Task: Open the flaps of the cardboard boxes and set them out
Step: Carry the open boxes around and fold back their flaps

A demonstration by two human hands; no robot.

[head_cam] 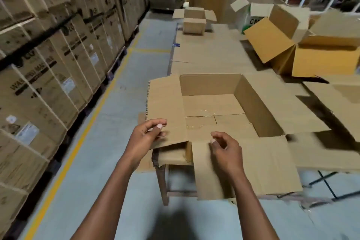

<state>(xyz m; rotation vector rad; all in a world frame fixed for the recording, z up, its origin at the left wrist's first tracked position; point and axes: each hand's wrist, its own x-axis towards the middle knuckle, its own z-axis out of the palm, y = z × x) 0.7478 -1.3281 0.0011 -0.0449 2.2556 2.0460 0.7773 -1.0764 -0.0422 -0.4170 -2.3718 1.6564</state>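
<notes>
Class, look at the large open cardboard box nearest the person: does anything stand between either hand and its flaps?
Nothing visible does. The left hand is at the left flap of the large open brown cardboard box, the right hand at the near flap.
</notes>
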